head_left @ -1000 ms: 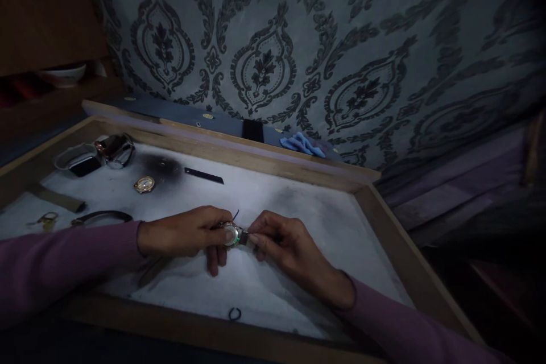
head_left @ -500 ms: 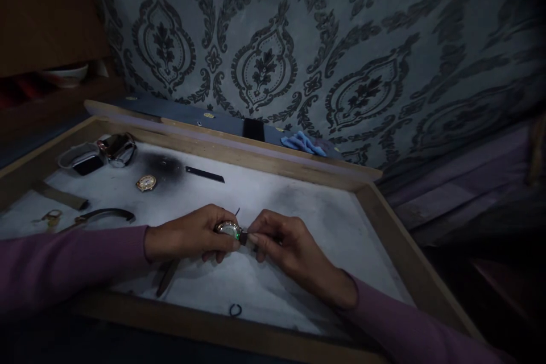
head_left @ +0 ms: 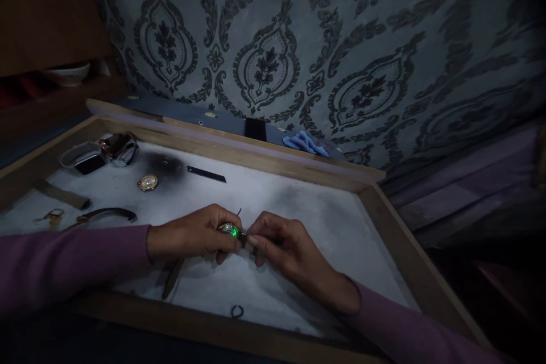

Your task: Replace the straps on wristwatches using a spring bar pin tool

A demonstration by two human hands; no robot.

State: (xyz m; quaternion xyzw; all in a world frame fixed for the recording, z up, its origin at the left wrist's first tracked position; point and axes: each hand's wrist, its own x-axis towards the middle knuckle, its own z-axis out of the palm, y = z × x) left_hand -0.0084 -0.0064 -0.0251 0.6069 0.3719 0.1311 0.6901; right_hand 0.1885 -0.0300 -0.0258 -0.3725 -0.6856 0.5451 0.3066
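Note:
My left hand [head_left: 200, 233] is closed round a round wristwatch [head_left: 228, 230], thumb along its near side. A bright green glint shows on the watch face. At the watch's right edge, my right hand [head_left: 284, 247] pinches a short dark strap end [head_left: 243, 238] between thumb and fingers. Whether the strap is joined to the case cannot be made out. Just beyond the left fingertips a thin dark sliver [head_left: 239, 212] shows. Below the left wrist a brown strap [head_left: 171, 281] is partly hidden by the hand.
A wooden-rimmed tray [head_left: 273, 158] with a white bottom surrounds the work. Inside it are a gold watch case [head_left: 147, 182], a black blade [head_left: 207, 174], several watches [head_left: 119, 149] at the far left, loose straps [head_left: 62, 193] and a small black ring [head_left: 237, 311]. A blue cloth [head_left: 305, 143] lies behind.
The green glint on the watch has grown brighter and larger, and the watch is turned slightly. Both hands keep their hold. The whole view has shifted a little.

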